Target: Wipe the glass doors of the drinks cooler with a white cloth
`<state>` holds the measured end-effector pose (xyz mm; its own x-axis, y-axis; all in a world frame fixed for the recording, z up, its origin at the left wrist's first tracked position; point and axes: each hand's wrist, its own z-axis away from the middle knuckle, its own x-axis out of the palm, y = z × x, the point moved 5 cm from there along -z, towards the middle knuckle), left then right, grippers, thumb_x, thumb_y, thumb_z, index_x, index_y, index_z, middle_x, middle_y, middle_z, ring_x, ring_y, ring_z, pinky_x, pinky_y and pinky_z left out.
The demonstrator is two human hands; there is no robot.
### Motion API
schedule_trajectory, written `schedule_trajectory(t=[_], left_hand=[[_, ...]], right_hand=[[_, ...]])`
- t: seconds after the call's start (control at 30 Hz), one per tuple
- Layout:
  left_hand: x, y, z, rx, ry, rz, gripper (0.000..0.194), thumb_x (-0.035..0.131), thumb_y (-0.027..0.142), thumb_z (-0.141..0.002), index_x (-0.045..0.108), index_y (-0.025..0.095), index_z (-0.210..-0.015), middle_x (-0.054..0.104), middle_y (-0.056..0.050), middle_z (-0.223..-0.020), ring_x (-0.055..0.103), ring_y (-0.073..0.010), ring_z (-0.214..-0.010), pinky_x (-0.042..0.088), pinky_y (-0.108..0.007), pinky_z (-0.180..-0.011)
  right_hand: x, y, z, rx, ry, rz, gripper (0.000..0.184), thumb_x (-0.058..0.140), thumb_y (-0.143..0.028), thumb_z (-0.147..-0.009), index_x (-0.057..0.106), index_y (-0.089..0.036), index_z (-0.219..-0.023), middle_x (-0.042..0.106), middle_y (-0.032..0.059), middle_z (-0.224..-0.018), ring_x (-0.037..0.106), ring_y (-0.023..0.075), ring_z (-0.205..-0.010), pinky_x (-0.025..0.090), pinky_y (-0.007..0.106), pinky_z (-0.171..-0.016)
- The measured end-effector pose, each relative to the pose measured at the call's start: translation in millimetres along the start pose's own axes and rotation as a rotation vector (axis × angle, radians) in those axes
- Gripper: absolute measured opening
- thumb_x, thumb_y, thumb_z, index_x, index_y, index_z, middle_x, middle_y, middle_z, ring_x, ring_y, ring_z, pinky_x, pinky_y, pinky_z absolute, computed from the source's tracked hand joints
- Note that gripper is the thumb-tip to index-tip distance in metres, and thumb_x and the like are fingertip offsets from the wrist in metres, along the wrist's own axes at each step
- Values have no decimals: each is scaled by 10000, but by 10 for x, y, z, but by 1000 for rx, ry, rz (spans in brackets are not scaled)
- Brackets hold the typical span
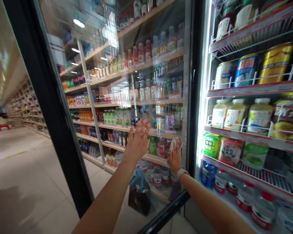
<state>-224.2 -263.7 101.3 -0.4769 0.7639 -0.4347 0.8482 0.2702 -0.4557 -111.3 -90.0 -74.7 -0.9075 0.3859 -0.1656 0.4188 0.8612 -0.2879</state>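
Observation:
My left hand (137, 141) lies flat on the inside of the swung-open glass door (107, 81) of a drinks cooler, fingers spread and pointing up. Just to its right, my right hand (175, 157) presses a small crumpled white cloth (176, 142) against the same pane, near the door's hinge side. A watch sits on my right wrist. Through the glass I see shop shelves full of bottles.
The lit cooler interior (254, 130) at right holds wire shelves of cans, jars and water bottles. A black door frame (51, 107) runs diagonally at left. A dark bag with a blue handle (139, 195) stands on the tiled floor behind the glass. The aisle stretches away at left.

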Motion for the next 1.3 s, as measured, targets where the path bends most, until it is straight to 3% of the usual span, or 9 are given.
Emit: schedule_trajectory(t=[0.1, 0.17, 0.43, 0.53, 0.63, 0.9, 1.07, 1.2, 1.3], left_hand=[[4, -1, -9, -2, -15, 8, 755, 465, 354, -961, 39, 155, -1552, 100, -133, -1612, 62, -311, -1504, 140, -578, -1222], [11, -8, -11, -1, -16, 14, 754, 466, 352, -960, 40, 159, -1552, 101, -133, -1613, 66, -317, -1503, 140, -585, -1219], [43, -51, 0, 10, 27, 23, 723, 453, 360, -969, 77, 162, -1554, 112, -134, -1614, 72, -327, -1501, 137, -579, -1222], [44, -55, 2, 10, 35, 14, 736, 464, 366, -964, 72, 165, -1554, 112, -135, -1614, 75, -330, -1501, 136, -582, -1221], [37, -48, 4, 16, 41, 5, 738, 469, 362, -963, 72, 166, -1553, 120, -136, -1614, 78, -330, -1500, 140, -583, -1220], [31, -34, -2, 15, 28, 12, 786, 490, 358, -954, 19, 157, -1551, 116, -146, -1615, 74, -329, -1503, 141, -591, -1218], [39, -40, -5, 16, 30, -3, 774, 476, 375, -960, 28, 161, -1554, 115, -142, -1617, 71, -331, -1503, 143, -591, -1216], [50, -47, -1, 14, 23, -5, 785, 488, 376, -953, 32, 162, -1554, 112, -145, -1616, 63, -325, -1506, 131, -590, -1219], [48, -51, 0, 11, 29, -1, 797, 504, 380, -945, 39, 164, -1555, 114, -148, -1615, 72, -322, -1507, 123, -585, -1221]], right_hand=[[34, 43, 164, 19, -9, -2, 617, 271, -263, -1008, 33, -283, -1577, 123, 91, -1652, 189, 298, -1505, 337, 616, -1139], [26, 73, 36, 22, 0, 7, 613, 262, -267, -1007, 36, -285, -1576, 117, 94, -1652, 186, 303, -1506, 333, 633, -1134], [-222, 269, -1572, -43, 94, 39, 581, 250, -319, -1015, 116, -239, -1575, 169, 98, -1642, 178, 260, -1510, 269, 554, -1190], [-252, 316, -1731, -86, 110, 39, 577, 247, -335, -1018, 120, -247, -1575, 177, 77, -1642, 176, 236, -1511, 252, 520, -1206], [-222, 387, -1445, -85, 133, 31, 582, 243, -335, -1019, 97, -253, -1576, 173, 74, -1642, 168, 234, -1513, 257, 527, -1204], [-63, 710, -123, 59, 38, -3, 612, 263, -309, -1014, 26, -279, -1577, 107, 66, -1656, 132, 272, -1520, 266, 604, -1179], [-31, 781, 537, 174, -14, -56, 627, 302, -322, -1016, 16, -301, -1574, 90, 80, -1657, 120, 302, -1519, 255, 655, -1157], [-8, 628, 701, 176, -1, -106, 612, 284, -288, -1021, 13, -319, -1569, 76, 83, -1659, 109, 292, -1521, 255, 674, -1151], [26, 267, 396, 102, -18, -136, 573, 272, -281, -1024, 98, -322, -1568, 127, 76, -1653, 180, 289, -1508, 282, 654, -1150]])
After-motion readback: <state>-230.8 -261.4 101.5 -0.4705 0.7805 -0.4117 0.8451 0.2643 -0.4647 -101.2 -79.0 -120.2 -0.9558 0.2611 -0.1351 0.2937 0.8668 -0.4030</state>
